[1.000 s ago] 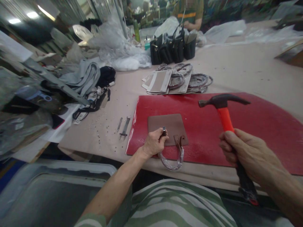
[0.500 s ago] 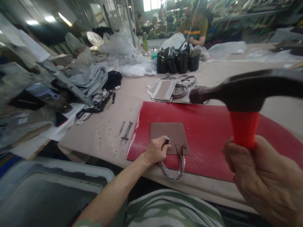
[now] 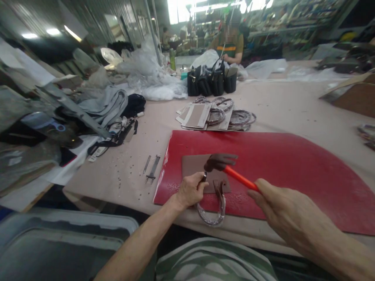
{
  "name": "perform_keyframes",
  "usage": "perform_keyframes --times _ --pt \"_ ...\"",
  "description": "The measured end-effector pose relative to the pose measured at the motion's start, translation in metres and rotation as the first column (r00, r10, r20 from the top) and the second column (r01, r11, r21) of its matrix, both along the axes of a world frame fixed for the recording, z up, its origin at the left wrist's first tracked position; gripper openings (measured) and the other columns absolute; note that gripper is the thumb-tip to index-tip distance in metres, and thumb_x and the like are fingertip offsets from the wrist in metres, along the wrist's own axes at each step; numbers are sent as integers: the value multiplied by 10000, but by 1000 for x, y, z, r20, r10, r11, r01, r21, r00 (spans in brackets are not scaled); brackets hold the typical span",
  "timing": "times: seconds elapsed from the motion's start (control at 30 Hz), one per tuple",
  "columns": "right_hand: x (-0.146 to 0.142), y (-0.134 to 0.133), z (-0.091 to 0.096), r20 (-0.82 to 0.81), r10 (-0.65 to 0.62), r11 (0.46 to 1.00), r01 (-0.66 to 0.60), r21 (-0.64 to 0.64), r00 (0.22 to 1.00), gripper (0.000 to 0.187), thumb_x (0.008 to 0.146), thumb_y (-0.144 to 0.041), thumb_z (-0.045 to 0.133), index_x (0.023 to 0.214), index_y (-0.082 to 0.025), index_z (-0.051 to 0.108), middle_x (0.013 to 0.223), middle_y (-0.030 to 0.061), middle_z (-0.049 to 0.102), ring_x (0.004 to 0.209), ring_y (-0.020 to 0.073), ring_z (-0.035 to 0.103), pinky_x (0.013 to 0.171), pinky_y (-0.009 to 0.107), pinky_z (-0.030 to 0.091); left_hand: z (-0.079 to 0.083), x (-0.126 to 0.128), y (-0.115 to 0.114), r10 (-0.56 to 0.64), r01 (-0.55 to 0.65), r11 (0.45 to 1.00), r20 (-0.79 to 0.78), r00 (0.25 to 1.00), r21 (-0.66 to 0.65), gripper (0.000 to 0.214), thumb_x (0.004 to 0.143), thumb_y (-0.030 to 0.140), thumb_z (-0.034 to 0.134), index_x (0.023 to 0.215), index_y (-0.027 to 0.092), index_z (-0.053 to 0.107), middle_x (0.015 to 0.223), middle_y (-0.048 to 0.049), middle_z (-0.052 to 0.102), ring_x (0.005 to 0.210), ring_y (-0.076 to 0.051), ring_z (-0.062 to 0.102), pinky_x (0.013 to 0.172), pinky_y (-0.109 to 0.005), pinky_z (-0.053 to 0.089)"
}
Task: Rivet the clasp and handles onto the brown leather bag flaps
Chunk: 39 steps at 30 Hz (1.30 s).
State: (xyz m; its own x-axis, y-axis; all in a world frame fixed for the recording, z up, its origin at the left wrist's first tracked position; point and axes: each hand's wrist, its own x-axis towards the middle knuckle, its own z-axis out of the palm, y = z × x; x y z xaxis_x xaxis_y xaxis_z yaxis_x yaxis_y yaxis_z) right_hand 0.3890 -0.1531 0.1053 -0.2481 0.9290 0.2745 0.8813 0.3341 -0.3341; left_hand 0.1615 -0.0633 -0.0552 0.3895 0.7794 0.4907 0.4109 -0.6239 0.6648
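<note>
My left hand (image 3: 191,190) is closed around a short metal punch (image 3: 204,176), held upright over a brown leather panel (image 3: 191,163). The punch's lower end is hidden by my fingers. In my right hand (image 3: 281,201) is a claw hammer (image 3: 241,178) with a red handle and dark head. The hammer's face is at the top of the punch; whether they touch I cannot tell. A brown bag handle (image 3: 211,221) wrapped in clear plastic lies at the panel's lower right and loops over the near edge of the red mat (image 3: 258,156) underneath.
Left of the mat lie a thin metal rod (image 3: 147,164), a pronged metal tool (image 3: 152,169) and scattered small bits. Beyond the mat sit stacked panels with wrapped handles (image 3: 199,115) and black bags (image 3: 211,81). A grey bin (image 3: 96,212) stands lower left. A co-worker (image 3: 231,45) is across the table.
My right hand has swung the hammer down and away from me, from high in front of the camera to the punch top. My left hand keeps its hold on the punch.
</note>
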Motion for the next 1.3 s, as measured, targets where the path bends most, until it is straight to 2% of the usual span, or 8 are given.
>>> perform_keyframes --times 0.2,0.33,0.43,0.53,0.6,0.73,0.83,1.3 --pt "33 9 -41 -347 -407 859 224 -461 845 376 931 -550 433 700 -254 425 522 -47 444 427 129 415 430 258 314 3 -4 -1 -30 33 996 40 999 -79 76 893 142 594 949 188 616 879 -48 713 810 -178 692 773 -288 556" --pt "60 9 -80 -299 -574 730 311 -609 762 357 941 -500 406 689 -250 449 507 -33 447 424 148 430 433 276 325 6 -6 -2 -26 41 988 98 995 -148 92 889 146 612 967 187 640 916 -51 727 845 -175 698 800 -289 557" --pt "76 9 -95 -61 -526 818 485 -310 848 258 924 -405 482 737 -232 526 631 47 567 517 181 494 485 302 323 8 -7 -3 -30 51 985 128 991 -165 106 890 157 625 985 189 658 930 -51 724 874 -175 696 824 -289 557" --pt "70 18 -101 47 -378 926 376 31 925 195 943 -341 509 938 -191 633 956 160 657 803 258 598 646 367 429 10 -8 -5 -37 58 987 135 990 -153 109 900 159 629 999 187 665 948 -53 717 891 -172 693 829 -284 560" --pt "49 27 -107 -48 -264 958 268 106 963 234 960 -323 493 1046 -163 642 1066 173 654 972 294 601 796 415 470 10 -8 -6 -46 62 990 125 991 -129 105 907 156 634 1002 186 667 960 -53 720 896 -168 695 823 -277 561" --pt "-5 44 -125 -172 -52 997 62 56 984 217 991 -289 489 1080 -176 652 1122 129 662 1028 266 575 877 414 446 11 -9 -7 -69 74 996 69 995 -58 88 924 159 632 997 182 675 951 -56 734 881 -162 704 801 -262 566" --pt "-28 47 -136 -144 -36 999 40 29 989 179 987 -258 502 1011 -181 662 1102 114 667 989 264 547 852 414 413 11 -10 -7 -14 19 998 78 997 -66 83 918 158 634 980 178 684 907 -46 742 809 -146 707 738 -236 571" --pt "-26 49 -144 -180 -79 997 78 -15 981 139 959 -250 541 1033 -206 650 1126 105 660 1013 286 527 838 434 384 12 -14 -7 44 -35 995 101 994 -89 64 929 183 654 959 187 711 943 -52 787 872 -155 759 800 -248 619"
